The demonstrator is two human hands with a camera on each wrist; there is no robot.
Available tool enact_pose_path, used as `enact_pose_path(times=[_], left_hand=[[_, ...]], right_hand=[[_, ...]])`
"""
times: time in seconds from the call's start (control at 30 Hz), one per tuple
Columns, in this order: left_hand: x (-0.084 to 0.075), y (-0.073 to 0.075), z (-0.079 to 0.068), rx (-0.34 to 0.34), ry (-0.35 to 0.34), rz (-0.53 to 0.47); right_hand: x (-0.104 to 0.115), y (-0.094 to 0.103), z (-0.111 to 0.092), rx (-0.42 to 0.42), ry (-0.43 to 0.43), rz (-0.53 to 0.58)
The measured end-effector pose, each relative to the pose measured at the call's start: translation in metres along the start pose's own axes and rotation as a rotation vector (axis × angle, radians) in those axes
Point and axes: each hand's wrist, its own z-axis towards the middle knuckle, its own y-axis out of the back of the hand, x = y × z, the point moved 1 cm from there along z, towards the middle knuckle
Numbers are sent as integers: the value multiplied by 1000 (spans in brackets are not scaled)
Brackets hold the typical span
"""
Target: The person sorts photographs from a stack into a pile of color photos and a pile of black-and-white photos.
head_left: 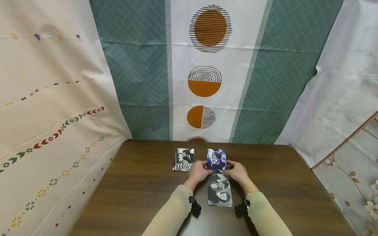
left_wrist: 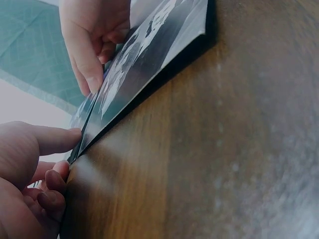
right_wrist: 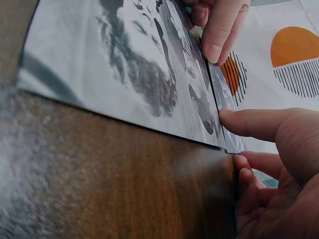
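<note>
A blue-tinted photo card [head_left: 216,160] lies between my two hands on the table. My left hand [head_left: 198,173] pinches its left side near the lower corner, the thumb on the face and the curled fingers at the edge. On the opposite side my right hand [head_left: 238,172] pinches the right edge in the same way. Just below, a larger grey photo card [head_left: 220,190] with two faces rests flat, its top edge against the blue card's bottom edge. In the right wrist view a narrow dark seam separates the grey card [right_wrist: 134,64] from the blue one.
Left of my left hand lies a black-and-white photo card [head_left: 183,160] showing a striped garment. The brown wooden table [head_left: 133,196] ends at a patterned cloth backdrop [head_left: 141,82], with hanging cloths on both sides. Small black devices [head_left: 195,206] are strapped to both wrists.
</note>
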Motion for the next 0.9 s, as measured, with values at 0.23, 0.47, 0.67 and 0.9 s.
enact_pose_path(times=[0.23,0.47,0.67,0.9], left_hand=[[2,-1,1,4,21,-12],[3,-2,2,4,9,-2],[4,-2,1,13,4,-4],[4,-1,1,9,7,-19]], right_hand=[[-2,-1,0,-1,-1,-7],[-1,1,-2,-5,1,2],[-3,0,-1,-6,-15,33],[-5,2,1,-9,8,50]])
